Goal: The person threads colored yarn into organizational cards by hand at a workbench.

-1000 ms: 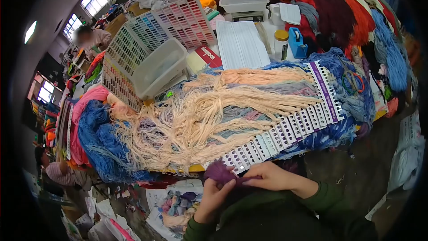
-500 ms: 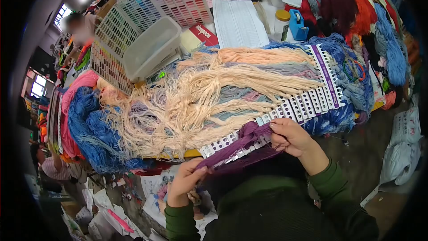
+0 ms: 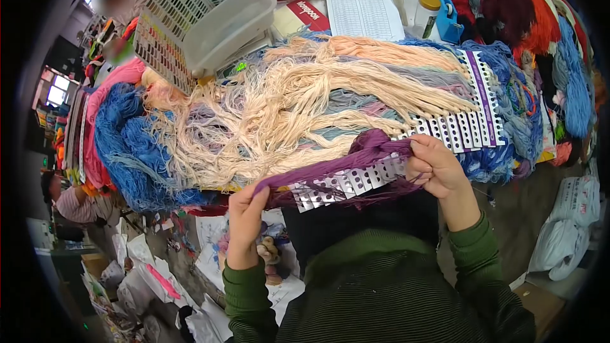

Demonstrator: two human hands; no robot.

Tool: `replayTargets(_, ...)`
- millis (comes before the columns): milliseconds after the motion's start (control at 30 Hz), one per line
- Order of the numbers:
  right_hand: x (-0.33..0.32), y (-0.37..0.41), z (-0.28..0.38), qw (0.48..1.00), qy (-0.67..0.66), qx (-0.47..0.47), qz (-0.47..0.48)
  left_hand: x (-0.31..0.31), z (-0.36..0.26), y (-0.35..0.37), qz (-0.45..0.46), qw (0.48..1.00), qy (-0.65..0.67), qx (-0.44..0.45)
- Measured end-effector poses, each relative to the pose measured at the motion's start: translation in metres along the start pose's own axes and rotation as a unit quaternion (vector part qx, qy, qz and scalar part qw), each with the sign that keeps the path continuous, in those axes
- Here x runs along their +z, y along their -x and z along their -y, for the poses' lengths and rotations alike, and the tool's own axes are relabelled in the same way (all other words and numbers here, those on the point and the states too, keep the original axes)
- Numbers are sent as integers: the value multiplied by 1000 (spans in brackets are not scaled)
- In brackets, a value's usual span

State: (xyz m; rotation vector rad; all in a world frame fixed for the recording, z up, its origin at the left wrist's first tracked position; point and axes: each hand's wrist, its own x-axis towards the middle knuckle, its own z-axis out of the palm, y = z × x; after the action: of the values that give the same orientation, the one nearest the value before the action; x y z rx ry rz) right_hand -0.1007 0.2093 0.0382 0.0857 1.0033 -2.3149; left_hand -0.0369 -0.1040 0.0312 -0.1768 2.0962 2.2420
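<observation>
A purple skein of thread (image 3: 330,169) is stretched between my two hands, with a knotted bunch near its right part and loose strands hanging below. My left hand (image 3: 244,213) pinches its left end between thumb and fingers. At the other end, my right hand (image 3: 438,166) is closed on the skein. Just behind it lie white perforated thread cards (image 3: 352,184), partly covered by the purple strands. Cream threads (image 3: 286,114) are looped through holes of the cards and spread leftward across the table. A purple-striped card (image 3: 484,98) lies at their right end.
Blue yarn (image 3: 124,146) and pink yarn (image 3: 111,89) hang over the table's left end. Behind stand a clear plastic bin (image 3: 232,25), color sample boards (image 3: 178,0), a printed sheet (image 3: 362,6), a jar (image 3: 426,16) and a blue tape dispenser (image 3: 449,22). Another person's sleeve (image 3: 76,206) shows at left.
Both hands have moved apart and lifted in the view, drawing the purple skein straighter. The camera view has shifted, so the table's back items sit higher.
</observation>
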Motion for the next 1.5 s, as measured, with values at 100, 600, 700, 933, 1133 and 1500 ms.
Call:
replayTargets(100,0,0,2,1000,16,-18,8,-1,-7,4,3,999,-36,12)
replayTargets(600,23,6,3,939,310,-78,129,104,-24,-36,217,975,-39,33)
replayTargets(700,25,3,-2,918,383,-60,86,106,-25,-29,186,976,-99,57)
replayTargets(933,30,-12,-8,857,480,-165,90,81,-25,-19,144,980,-139,20)
replayTargets(1133,24,-8,-3,978,198,-53,23,54,-17,-13,88,993,-75,26)
replayTargets(1500,13,2,18,991,128,-26,32,-18,-22,10,55,994,-39,-84)
